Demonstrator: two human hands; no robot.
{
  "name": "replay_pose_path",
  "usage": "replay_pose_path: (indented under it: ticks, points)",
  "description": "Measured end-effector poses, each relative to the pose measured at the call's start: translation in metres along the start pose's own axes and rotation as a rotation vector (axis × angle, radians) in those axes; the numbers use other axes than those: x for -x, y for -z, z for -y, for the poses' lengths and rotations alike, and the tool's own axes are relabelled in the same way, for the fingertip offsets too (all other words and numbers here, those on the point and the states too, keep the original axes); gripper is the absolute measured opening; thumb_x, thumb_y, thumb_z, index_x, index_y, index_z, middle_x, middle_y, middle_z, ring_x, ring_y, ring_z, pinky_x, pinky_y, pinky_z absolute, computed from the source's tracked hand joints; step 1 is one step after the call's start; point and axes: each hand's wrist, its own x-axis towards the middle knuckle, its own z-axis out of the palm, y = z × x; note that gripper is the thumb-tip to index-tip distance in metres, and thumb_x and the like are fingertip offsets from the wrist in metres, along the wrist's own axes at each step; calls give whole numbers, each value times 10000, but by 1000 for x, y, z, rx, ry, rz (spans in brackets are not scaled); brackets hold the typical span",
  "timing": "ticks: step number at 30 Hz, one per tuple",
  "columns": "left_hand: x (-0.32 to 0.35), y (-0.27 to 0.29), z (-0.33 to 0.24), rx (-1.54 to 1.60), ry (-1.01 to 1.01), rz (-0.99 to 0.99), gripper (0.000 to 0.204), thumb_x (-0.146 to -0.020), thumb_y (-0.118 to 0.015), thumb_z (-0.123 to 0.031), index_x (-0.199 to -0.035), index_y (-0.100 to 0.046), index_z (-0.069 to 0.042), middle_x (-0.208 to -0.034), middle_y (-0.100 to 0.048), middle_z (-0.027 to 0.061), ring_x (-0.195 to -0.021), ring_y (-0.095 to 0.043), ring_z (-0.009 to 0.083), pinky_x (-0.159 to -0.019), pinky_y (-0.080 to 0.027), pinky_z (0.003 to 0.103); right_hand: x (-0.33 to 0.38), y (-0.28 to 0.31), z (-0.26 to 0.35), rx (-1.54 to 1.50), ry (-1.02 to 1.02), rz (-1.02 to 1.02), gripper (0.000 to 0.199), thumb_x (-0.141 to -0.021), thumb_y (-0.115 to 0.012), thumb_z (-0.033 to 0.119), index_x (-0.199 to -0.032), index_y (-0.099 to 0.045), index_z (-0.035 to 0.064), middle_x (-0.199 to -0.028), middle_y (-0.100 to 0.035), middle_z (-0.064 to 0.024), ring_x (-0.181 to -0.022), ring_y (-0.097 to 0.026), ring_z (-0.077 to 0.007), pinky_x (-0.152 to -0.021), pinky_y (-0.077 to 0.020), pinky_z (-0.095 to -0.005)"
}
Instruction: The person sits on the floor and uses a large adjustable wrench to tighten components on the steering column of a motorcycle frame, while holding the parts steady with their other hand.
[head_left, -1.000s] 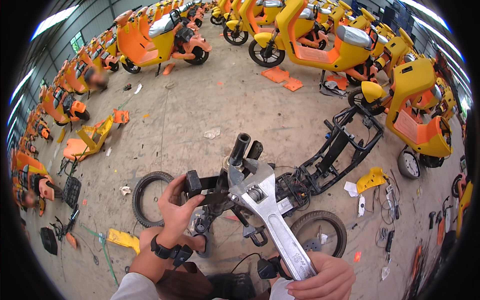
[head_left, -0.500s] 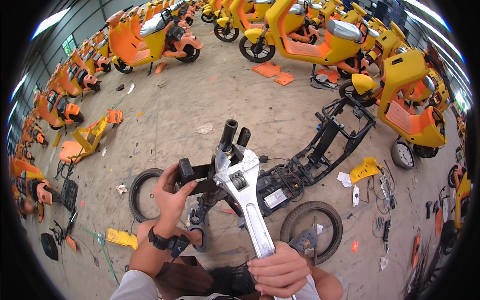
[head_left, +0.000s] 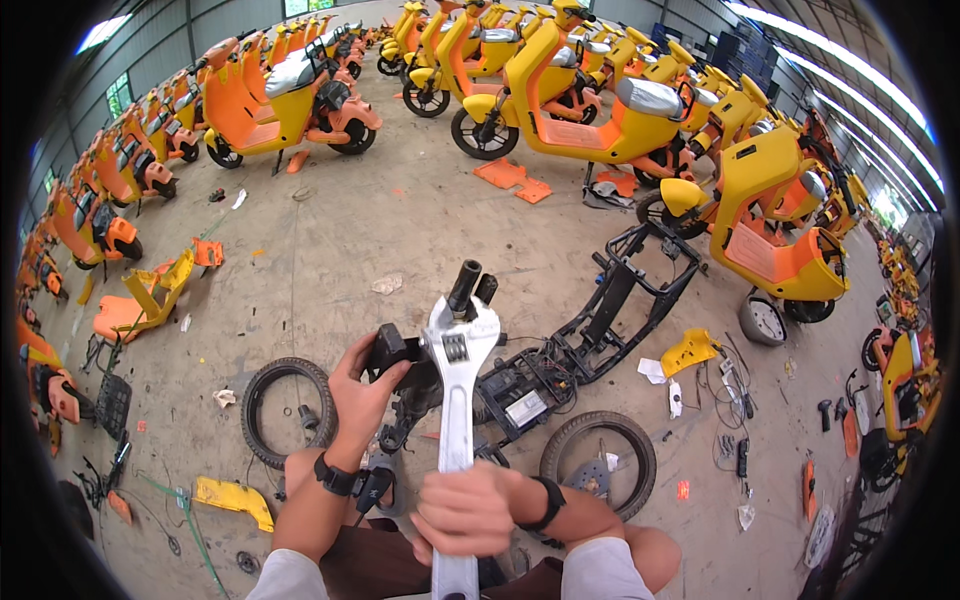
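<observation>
My right hand is wrapped round the handle of a large silver adjustable wrench. The wrench points away from me, its jaw around or against the base of an upright black steering tube; the exact contact is hidden. To the left of the jaw, my left hand grips a black block-shaped bracket on the front of the frame, thumb and fingers on either side. Both belong to a stripped black scooter frame that stretches away to the right, with wiring and a pale box in its middle.
Loose tyres lie left and right of my knees. Yellow panels and an orange-yellow body shell are scattered on the floor. A nearby yellow scooter stands beyond the frame, with rows of scooters behind.
The wrench handle has swung from slanting right to nearly straight toward me, my right hand moving left with it. My left hand stays on the bracket. The whole view has shifted slightly.
</observation>
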Motion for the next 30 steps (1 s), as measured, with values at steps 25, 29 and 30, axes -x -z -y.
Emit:
replay_pose_path:
  ticks: [25,29,30]
  points:
    - [52,8,-20,195,-1,194,335,-991,-525,-269,-745,-481,-45,-761,-505,46,-702,-498,102,-601,-373,261,-9,-16,10,106,-209,147,176,-752,-708,128,-755,-590,-3,-784,-572,-115,-758,-598,-309,-768,-520,-455]
    - [54,-15,-25,484,545,561,589,-1004,-364,-537,-1017,-567,17,-805,-616,114,-677,-610,175,-573,-494,284,-17,-4,32,184,-378,172,297,-738,-769,292,-797,-623,39,-897,-596,-106,-940,-576,-313,-928,-420,-534]
    - [54,-23,-47,655,675,602,636,-999,-344,-559,-1099,-569,28,-833,-640,134,-710,-642,198,-604,-532,297,-19,-1,37,179,-429,173,305,-735,-774,308,-805,-630,49,-911,-600,-102,-963,-572,-313,-948,-402,-543]
